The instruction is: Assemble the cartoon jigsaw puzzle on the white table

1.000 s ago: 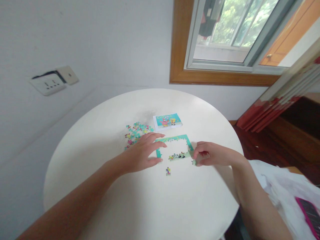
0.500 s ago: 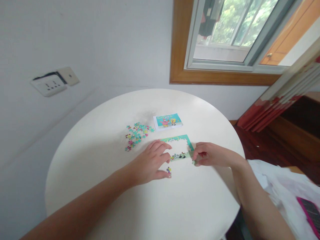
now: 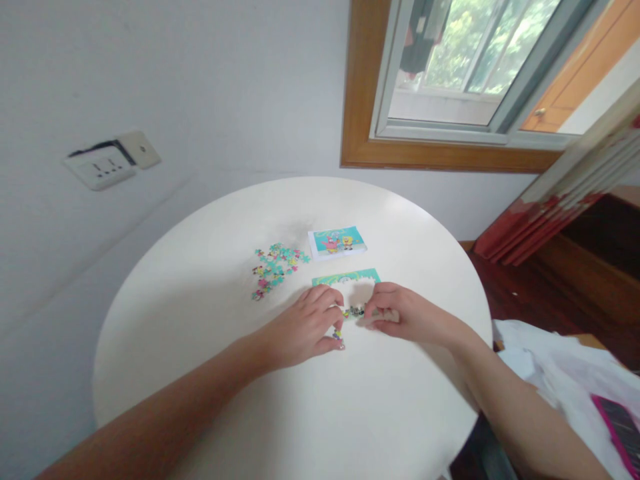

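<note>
My left hand [image 3: 310, 323] rests on the table at the left end of a partly joined puzzle border. Its thumb and forefinger close about a small yellow and purple puzzle piece [image 3: 337, 335]. My right hand [image 3: 400, 312] pinches at the right part of the border's lower strip [image 3: 355, 311]; the puzzle piece in its fingertips is mostly hidden. The border's green upper strip [image 3: 347, 276] shows beyond both hands, while its right side is covered by my right hand.
Loose puzzle pieces [image 3: 275, 267] lie in a heap to the left on the round white table [image 3: 200, 300]. Behind the border lies a picture card [image 3: 340, 242] with cartoon figures. White plastic [image 3: 555, 367] and a pink-edged dark object [image 3: 617, 420] are off the table at right.
My right hand has moved left from the border's lower right corner, along the lower strip. My left hand stays nearly in place, its forefinger now closer to the small piece.
</note>
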Action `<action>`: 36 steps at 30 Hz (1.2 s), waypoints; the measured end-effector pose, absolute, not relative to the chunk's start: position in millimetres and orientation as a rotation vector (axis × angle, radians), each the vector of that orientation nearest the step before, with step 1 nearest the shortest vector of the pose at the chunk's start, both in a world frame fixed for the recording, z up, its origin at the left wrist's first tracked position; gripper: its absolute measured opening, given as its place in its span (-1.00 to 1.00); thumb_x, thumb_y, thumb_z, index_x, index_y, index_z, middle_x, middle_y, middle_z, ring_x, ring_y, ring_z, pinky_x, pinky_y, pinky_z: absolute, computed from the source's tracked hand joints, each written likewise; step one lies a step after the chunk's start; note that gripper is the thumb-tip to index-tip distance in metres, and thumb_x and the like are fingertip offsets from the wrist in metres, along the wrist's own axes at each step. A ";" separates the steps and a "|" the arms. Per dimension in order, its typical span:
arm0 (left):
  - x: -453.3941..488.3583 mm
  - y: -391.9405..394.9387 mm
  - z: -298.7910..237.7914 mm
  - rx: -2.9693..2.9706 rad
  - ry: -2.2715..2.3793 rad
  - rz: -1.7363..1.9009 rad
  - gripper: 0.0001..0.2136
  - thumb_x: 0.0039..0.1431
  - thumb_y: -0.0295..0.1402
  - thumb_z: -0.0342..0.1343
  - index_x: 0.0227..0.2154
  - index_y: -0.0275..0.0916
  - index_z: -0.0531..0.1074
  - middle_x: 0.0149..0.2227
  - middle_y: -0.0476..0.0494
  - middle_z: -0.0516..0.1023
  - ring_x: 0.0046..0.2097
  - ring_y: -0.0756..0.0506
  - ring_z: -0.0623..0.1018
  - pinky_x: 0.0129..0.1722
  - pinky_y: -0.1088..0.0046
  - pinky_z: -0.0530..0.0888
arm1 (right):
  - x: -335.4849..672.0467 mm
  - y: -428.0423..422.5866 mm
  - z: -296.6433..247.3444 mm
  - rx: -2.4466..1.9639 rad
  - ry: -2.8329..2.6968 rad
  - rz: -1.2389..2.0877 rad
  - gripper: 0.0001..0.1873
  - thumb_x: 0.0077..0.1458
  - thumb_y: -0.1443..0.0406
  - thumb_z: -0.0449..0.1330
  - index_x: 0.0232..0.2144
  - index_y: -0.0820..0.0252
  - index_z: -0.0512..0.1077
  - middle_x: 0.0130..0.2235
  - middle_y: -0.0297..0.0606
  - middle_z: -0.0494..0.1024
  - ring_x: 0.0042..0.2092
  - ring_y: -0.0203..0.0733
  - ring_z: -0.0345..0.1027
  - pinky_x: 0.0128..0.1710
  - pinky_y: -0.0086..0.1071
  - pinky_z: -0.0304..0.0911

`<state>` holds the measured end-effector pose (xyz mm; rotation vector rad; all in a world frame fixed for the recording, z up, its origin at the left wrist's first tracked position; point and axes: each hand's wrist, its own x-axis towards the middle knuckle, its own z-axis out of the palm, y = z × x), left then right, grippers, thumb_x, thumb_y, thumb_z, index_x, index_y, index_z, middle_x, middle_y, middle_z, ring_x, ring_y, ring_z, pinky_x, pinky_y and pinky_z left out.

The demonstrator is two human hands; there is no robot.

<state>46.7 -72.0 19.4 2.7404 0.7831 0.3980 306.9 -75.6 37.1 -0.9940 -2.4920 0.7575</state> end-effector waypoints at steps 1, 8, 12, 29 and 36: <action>46.9 -71.8 18.5 2.745 0.776 0.409 -0.78 0.11 -0.25 0.29 -0.26 -0.22 0.43 -0.03 -0.17 0.38 0.07 -0.20 0.32 0.08 0.24 0.24 | 299.7 -78.2 36.7 -0.940 -2.520 0.694 -0.87 0.10 0.38 0.21 -0.27 0.16 0.53 -0.31 -0.24 0.44 -0.24 -0.21 0.34 -0.20 -0.36 0.26; 46.5 -70.0 20.5 2.767 0.726 0.401 -0.86 0.20 -0.28 0.18 -0.25 -0.21 0.43 -0.05 -0.16 0.39 0.06 -0.19 0.33 0.08 0.25 0.26 | 272.9 -90.1 30.6 -0.871 -2.650 0.498 -0.83 0.15 0.26 0.22 -0.19 0.10 0.52 -0.23 -0.21 0.48 -0.14 -0.13 0.34 -0.12 -0.27 0.17; 37.6 -63.2 30.7 2.710 0.716 0.386 -0.93 0.26 -0.41 0.07 -0.23 -0.20 0.43 -0.09 -0.15 0.39 0.04 -0.16 0.34 0.08 0.27 0.26 | 269.7 -91.0 27.0 -0.967 -2.673 0.476 -0.72 0.15 0.12 0.24 -0.13 0.08 0.51 -0.20 -0.21 0.47 -0.10 -0.09 0.33 -0.09 -0.24 0.14; 27.9 -59.0 40.8 2.712 0.730 0.440 -0.91 0.20 -0.43 0.09 -0.24 -0.22 0.44 -0.11 -0.16 0.39 0.02 -0.16 0.35 0.09 0.25 0.24 | 259.3 -96.0 9.7 -0.995 -2.603 0.456 -0.71 0.19 0.08 0.20 -0.15 0.11 0.48 -0.17 -0.20 0.40 -0.09 -0.09 0.25 -0.09 -0.24 0.10; 30.7 -64.1 43.1 2.615 0.678 0.404 -0.92 0.15 -0.42 0.18 -0.28 -0.16 0.49 -0.11 -0.08 0.40 0.03 -0.13 0.35 0.09 0.34 0.24 | 259.8 -93.8 10.3 -0.949 -2.550 0.467 -0.76 0.11 0.12 0.29 -0.24 0.13 0.47 -0.22 -0.24 0.41 -0.13 -0.14 0.27 -0.12 -0.28 0.08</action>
